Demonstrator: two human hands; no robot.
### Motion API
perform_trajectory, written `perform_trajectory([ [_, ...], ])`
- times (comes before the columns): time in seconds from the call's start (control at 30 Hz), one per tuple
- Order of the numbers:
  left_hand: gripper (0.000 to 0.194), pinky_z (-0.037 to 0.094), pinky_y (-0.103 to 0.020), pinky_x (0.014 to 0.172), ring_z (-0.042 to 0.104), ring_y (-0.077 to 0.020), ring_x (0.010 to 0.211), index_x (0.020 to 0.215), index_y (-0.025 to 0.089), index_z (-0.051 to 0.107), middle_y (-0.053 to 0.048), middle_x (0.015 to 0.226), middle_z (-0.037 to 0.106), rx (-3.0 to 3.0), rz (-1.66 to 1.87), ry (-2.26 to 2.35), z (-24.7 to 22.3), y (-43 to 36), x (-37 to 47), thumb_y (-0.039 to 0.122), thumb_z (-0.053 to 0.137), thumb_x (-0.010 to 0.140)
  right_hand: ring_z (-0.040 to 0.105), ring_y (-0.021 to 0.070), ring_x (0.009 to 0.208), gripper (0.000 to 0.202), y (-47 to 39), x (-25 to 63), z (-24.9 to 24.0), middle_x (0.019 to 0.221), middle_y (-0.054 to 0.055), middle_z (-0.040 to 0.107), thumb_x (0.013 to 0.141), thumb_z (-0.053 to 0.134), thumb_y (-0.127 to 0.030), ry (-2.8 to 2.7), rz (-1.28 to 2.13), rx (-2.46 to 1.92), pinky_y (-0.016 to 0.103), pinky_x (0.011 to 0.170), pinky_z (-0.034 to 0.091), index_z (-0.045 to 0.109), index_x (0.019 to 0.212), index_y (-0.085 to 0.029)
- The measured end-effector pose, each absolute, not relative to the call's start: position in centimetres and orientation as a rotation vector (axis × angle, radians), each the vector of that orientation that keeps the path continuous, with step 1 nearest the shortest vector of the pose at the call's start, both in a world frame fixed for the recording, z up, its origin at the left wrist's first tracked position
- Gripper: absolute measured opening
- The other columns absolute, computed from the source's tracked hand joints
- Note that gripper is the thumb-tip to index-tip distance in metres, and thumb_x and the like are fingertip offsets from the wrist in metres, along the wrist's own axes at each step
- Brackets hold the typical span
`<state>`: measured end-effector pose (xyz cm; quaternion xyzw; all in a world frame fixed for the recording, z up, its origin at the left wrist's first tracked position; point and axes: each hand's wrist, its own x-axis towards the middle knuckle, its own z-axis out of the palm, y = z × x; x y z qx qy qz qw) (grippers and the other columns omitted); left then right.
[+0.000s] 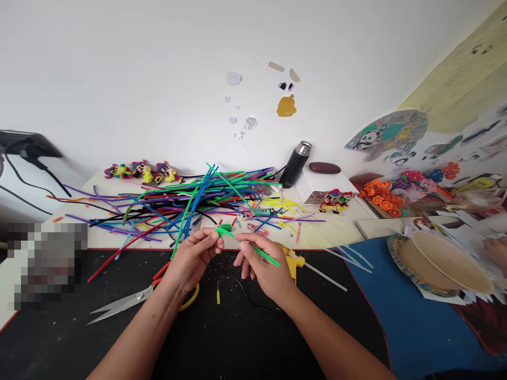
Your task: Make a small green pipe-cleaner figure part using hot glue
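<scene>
A bright green pipe cleaner (266, 256) stretches between my two hands above the black mat. At its left end, which looks bent or coiled into a small bundle, my left hand (202, 247) pinches it between thumb and fingers. My right hand (261, 266) grips the straight length between thumb and forefinger, its free tip sticking out to the lower right. Below my left forearm lie open scissors (122, 305) with orange and yellow handles, partly hidden. A yellow glue gun (292, 259) with a clear glue stick sits behind my right hand. A small yellow piece (218, 295) lies on the mat.
Behind my hands spreads a heap of coloured pipe cleaners (190, 198). A black thermos (295, 164) leans by a white box (327, 182); small figures (144, 171) stand at back left. Right, a bowl (447, 261) rests on a blue mat (368, 306); another person's hand (495, 250) shows at the edge.
</scene>
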<state>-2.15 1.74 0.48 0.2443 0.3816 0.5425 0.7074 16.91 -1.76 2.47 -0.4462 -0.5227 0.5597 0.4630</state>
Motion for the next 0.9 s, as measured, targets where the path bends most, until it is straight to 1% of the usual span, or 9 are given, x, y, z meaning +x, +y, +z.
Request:
perform_trajectory([
  [0.17,0.037,0.056,-0.018,0.06,0.065,-0.0117,0.061,0.072,0.013,0.08,-0.004,0.066,0.073,0.512,1.22,0.835,0.4,1.7,-2.2,0.034,0.106,0.057,0.062,0.0108,0.046,0.041,-1.9,17.1,2.3,0.075,0.003,0.075,0.099,0.067,-0.056,-1.248,1.4,-1.087,0.021,0.043,0.04,0.077,0.116,-0.019],
  [0.33,0.037,0.058,-0.018,0.061,0.068,-0.0127,0.064,0.074,0.013,0.08,-0.003,0.066,0.073,0.44,1.24,0.822,0.1,1.8,-2.3,0.03,0.107,0.054,0.063,0.0112,0.048,0.039,-2.2,17.3,1.6,0.076,0.003,0.075,0.099,0.068,-0.054,-1.255,1.402,-1.094,0.021,0.043,0.039,0.078,0.117,-0.02],
  [0.53,0.034,0.059,-0.019,0.064,0.069,-0.013,0.067,0.077,0.013,0.078,-0.003,0.069,0.073,0.404,1.241,0.781,-0.3,1.8,-2.3,0.026,0.104,0.061,0.061,0.011,0.047,0.043,-2.4,17.4,1.1,0.075,0.004,0.074,0.099,0.067,-0.056,-1.264,1.413,-1.105,0.021,0.043,0.038,0.078,0.118,-0.019],
  [0.73,0.034,0.052,-0.018,0.051,0.064,-0.0115,0.057,0.077,0.016,0.074,0.002,0.063,0.066,0.405,1.211,0.758,0.2,1.6,-2.3,0.028,0.102,0.064,0.061,0.0108,0.047,0.045,-2.7,17.1,1.3,0.076,0.003,0.074,0.098,0.067,-0.057,-1.292,1.434,-1.109,0.022,0.044,0.04,0.078,0.12,-0.019],
  [0.8,0.032,0.051,-0.018,0.049,0.062,-0.0104,0.053,0.078,0.016,0.073,0.0,0.068,0.07,0.408,1.196,0.753,0.4,1.5,-2.4,0.026,0.101,0.066,0.06,0.0107,0.046,0.045,-2.8,17.1,1.3,0.076,0.003,0.074,0.098,0.067,-0.057,-1.299,1.45,-1.111,0.022,0.044,0.04,0.078,0.119,-0.019],
  [0.9,0.03,0.05,-0.017,0.045,0.06,-0.0075,0.05,0.08,0.016,0.072,-0.006,0.084,0.079,0.41,1.175,0.739,0.5,1.4,-2.4,0.022,0.099,0.069,0.06,0.011,0.046,0.046,-2.9,17.1,1.3,0.076,0.003,0.074,0.098,0.067,-0.057,-1.314,1.464,-1.105,0.023,0.045,0.041,0.077,0.12,-0.018],
])
